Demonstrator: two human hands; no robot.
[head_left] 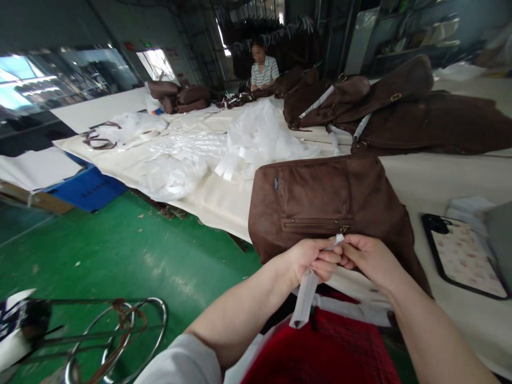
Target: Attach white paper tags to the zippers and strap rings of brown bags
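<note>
In the head view my left hand (314,261) is closed around a whitish, translucent wrapped strip (305,301), whose lower end hangs below the fist. A short white tip comes out at the top of the fist. My right hand (362,253) is pinched at that tip, with its fingertips against those of my left hand. Just beyond both hands lies a brown bag (316,192) with a front zip pocket and a small dark label. Another whitish band (352,308) crosses below the hands, over red cloth.
Clear plastic bags (256,133) lie heaped on the cream-covered table (224,205). More brown bags (436,120) are piled at the back right. A phone (464,256) lies right of my right hand. A person (264,72) sits at the far end. A metal-ringed frame (136,325) stands lower left.
</note>
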